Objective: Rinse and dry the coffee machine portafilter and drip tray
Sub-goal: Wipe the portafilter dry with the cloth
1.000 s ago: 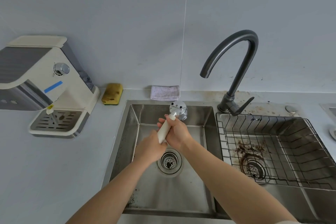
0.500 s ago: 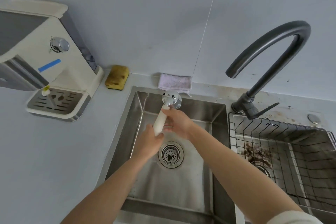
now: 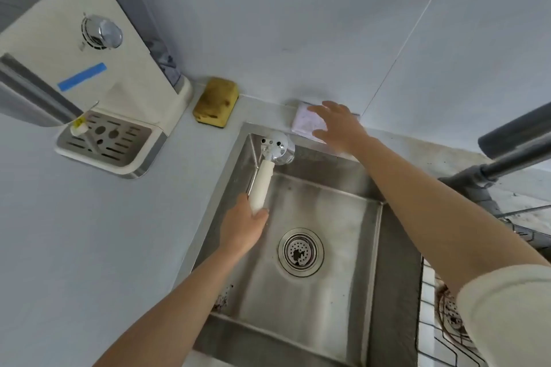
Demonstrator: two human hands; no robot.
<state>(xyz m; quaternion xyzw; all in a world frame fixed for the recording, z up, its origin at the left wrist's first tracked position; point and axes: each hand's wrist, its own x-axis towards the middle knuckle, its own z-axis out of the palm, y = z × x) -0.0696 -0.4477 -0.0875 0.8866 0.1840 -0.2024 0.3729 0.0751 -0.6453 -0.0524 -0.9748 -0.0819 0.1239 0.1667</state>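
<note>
half a second before, both hands were on the portafilter [image 3: 266,173] over the sink [image 3: 328,211]. the right hand [image 3: 337,125] had since let go and reached back to the folded cloth [image 3: 307,124] on the ledge behind the basin, fingers spread and relaxed over it, not yet closed on it; whether it touched the cloth could not be told. the left hand [image 3: 243,228] alone held the portafilter, curled round the end of its white handle, with the metal head up near the sink's back left corner. no water ran, so the rinse looked finished and drying seemed about to start. the drip tray [image 3: 104,140] sat in the coffee machine [image 3: 89,48], apparently not dealt with yet.

the grey counter [image 3: 89,232] met a pale tiled wall [image 3: 298,24]. a yellow sponge [image 3: 215,106] lay between machine and cloth. a dark tap [image 3: 512,140] stood at right, above a wire rack [image 3: 441,322] stained brown with what looked like coffee grounds.
</note>
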